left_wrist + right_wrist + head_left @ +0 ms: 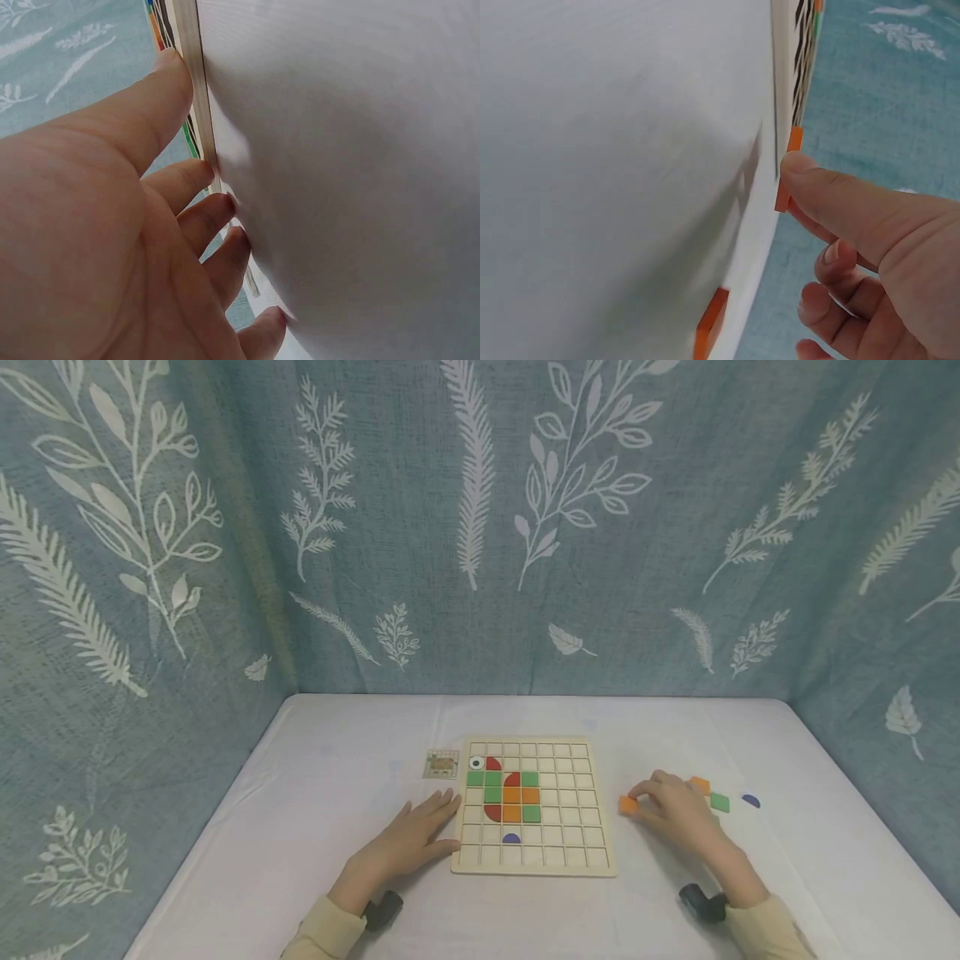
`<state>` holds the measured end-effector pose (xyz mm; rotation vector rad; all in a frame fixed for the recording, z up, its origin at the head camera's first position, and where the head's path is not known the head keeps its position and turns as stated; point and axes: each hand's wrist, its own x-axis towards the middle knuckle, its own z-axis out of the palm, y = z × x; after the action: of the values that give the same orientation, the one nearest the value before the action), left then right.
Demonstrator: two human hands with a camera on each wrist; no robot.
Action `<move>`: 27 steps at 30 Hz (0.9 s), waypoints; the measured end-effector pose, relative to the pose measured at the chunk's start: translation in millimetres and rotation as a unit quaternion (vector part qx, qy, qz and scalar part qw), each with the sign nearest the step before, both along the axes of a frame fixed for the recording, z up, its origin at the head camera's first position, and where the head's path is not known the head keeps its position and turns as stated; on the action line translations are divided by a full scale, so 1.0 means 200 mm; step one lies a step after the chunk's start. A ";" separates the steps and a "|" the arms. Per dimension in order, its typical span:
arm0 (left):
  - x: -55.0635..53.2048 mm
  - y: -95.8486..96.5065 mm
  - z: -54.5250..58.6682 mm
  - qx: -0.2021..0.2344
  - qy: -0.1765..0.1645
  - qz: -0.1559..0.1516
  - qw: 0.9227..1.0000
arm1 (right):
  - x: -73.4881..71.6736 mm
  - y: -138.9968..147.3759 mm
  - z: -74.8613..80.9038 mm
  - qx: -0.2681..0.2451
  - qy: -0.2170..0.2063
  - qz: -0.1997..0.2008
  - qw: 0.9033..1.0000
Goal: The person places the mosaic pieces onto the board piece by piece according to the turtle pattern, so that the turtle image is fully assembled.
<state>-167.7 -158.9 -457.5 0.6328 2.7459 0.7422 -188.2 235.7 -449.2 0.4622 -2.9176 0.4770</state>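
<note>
The right hand [681, 812] grips an orange tile [627, 806] between thumb and fingertip; the other fingers curl loosely. The tile is located to the right of the board [570, 871], apart from it; the thumb covers part of its face. In the right wrist view, the shadow falls apart from the tile. The left hand [411, 842] grasps nothing: its fingers are extended and spread, with thumb and fingertips at the board's left edge. The wrist view shows the board nearly edge-on, so its pieces appear there only as thin coloured slivers. The board carries an eye piece [476, 763], red, green and orange pieces grouped on the left side, and a blue half-round [512, 838] below them. A card [441, 764] lies left of the board; its print is too small to resolve. Beyond the right hand lie a second orange tile [701, 785], a green tile [720, 802] and another blue half-round [751, 801]. A further green piece [716, 820] is partly hidden behind the hand. Both sleeves [768, 931] are cut off by the lower frame edge.
</note>
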 end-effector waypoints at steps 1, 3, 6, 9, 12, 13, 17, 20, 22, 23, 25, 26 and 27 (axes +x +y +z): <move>0.00 0.00 0.00 -0.001 -0.004 0.003 1.000 | 0.00 -0.01 0.00 0.002 0.003 0.001 1.000; 0.00 0.00 0.00 -0.009 -0.007 0.010 1.000 | -0.01 -0.04 0.01 0.002 0.002 0.002 1.000; 0.00 0.01 0.00 -0.015 -0.010 0.016 1.000 | -0.03 -0.08 0.02 0.004 0.005 0.006 1.000; -0.01 0.01 0.00 -0.016 -0.008 0.015 1.000 | -0.05 -0.12 0.02 0.007 0.013 0.014 1.000; 0.00 0.01 0.00 -0.015 -0.006 0.016 1.000 | -0.07 -0.16 0.02 0.005 0.019 0.022 1.000; 0.00 0.01 0.00 -0.015 -0.006 0.016 1.000 | -0.07 -0.17 0.02 0.000 0.018 0.025 1.000; 0.00 0.01 0.00 -0.015 -0.002 0.015 1.000 | -0.09 -0.22 0.01 -0.011 0.021 0.039 0.999; 0.01 0.01 0.01 -0.015 -0.004 0.014 1.000 | -0.11 -0.26 0.01 -0.009 0.029 0.050 0.998; 0.01 0.01 0.01 -0.012 -0.008 0.016 1.000 | -0.12 -0.28 0.01 -0.010 0.027 0.055 0.998; 0.00 0.01 0.01 -0.010 -0.008 0.017 1.000 | -0.13 -0.28 0.01 -0.008 0.027 0.058 0.998; 0.00 0.01 0.00 -0.010 -0.008 0.018 1.000 | -0.14 -0.30 0.01 -0.007 0.030 0.065 0.997; 0.00 0.01 0.00 -0.011 -0.007 0.019 1.000 | -0.15 -0.32 0.01 -0.005 0.031 0.068 0.997; 0.00 0.01 0.00 -0.011 -0.006 0.019 1.000 | -0.15 -0.33 0.02 -0.002 0.034 0.071 0.997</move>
<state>-167.7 -156.1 -457.1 0.5707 2.7590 0.7209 -218.9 170.4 -446.0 0.6737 -2.8301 0.4758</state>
